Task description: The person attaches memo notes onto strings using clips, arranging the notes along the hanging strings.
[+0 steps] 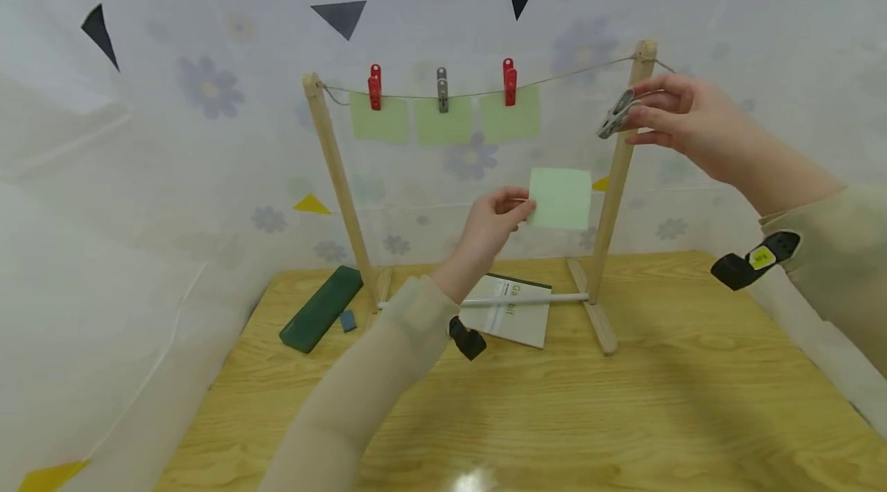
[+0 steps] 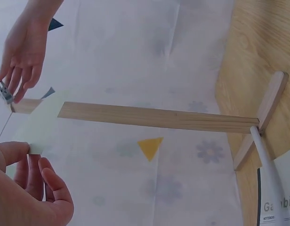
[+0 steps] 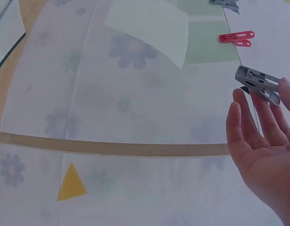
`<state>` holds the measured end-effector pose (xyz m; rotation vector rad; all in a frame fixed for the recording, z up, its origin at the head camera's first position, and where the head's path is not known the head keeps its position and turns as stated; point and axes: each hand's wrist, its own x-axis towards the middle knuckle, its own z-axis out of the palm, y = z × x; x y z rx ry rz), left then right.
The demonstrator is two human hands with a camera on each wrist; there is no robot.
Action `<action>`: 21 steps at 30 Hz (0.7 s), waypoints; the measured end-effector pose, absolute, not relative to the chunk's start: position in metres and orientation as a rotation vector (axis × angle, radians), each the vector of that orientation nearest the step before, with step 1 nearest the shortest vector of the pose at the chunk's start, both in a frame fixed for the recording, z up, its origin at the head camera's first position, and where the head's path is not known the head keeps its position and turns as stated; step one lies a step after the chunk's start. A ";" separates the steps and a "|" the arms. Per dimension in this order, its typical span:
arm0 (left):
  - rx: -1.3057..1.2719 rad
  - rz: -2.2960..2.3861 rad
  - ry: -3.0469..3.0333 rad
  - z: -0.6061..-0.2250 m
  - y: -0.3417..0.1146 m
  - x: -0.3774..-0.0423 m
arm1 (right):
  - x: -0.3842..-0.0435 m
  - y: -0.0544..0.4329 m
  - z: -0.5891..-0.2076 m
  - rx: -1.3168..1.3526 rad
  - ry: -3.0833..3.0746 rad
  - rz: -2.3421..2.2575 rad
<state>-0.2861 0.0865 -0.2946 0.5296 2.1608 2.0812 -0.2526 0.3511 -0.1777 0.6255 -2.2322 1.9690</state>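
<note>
My left hand [image 1: 493, 221] pinches a pale green paper square [image 1: 560, 198] by its left edge, holding it below the string and left of the right post. Up beside that post, my right hand [image 1: 682, 118] grips a grey clothespin [image 1: 616, 114] between thumb and fingers. In the right wrist view the clothespin [image 3: 259, 84] points toward the string. Three green paper squares hang from the string [image 1: 575, 75]: the left one [image 1: 379, 122] under a red clothespin [image 1: 375, 87], the middle one [image 1: 443, 126] under a grey clothespin [image 1: 442, 90], the right one [image 1: 511, 118] under another red clothespin [image 1: 510, 82].
The wooden frame has a left post [image 1: 339, 176], a right post [image 1: 613, 199] and a white crossbar [image 1: 520, 299]. A notebook [image 1: 516, 322] lies under the bar. A dark green case [image 1: 322, 309] and a small blue block [image 1: 348, 321] lie at the left on the wooden table [image 1: 527, 415].
</note>
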 end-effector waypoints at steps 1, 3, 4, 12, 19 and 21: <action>0.526 2.102 2.155 -0.291 0.089 -0.288 | -0.254 0.351 -0.174 0.635 -2.228 1.956; 0.527 2.132 2.149 -0.284 0.093 -0.291 | -0.257 0.350 -0.166 0.632 -2.268 1.836; 0.533 2.150 2.141 -0.281 0.095 -0.292 | -0.258 0.349 -0.162 0.628 -2.286 1.769; 0.541 2.180 2.122 -0.258 0.109 -0.301 | -0.262 0.343 -0.132 0.445 -2.394 1.369; 0.508 2.264 2.068 -0.242 0.116 -0.306 | -0.268 0.338 -0.112 0.252 -2.501 1.175; 0.488 2.309 2.036 -0.238 0.118 -0.307 | -0.271 0.336 -0.109 0.237 -2.519 1.116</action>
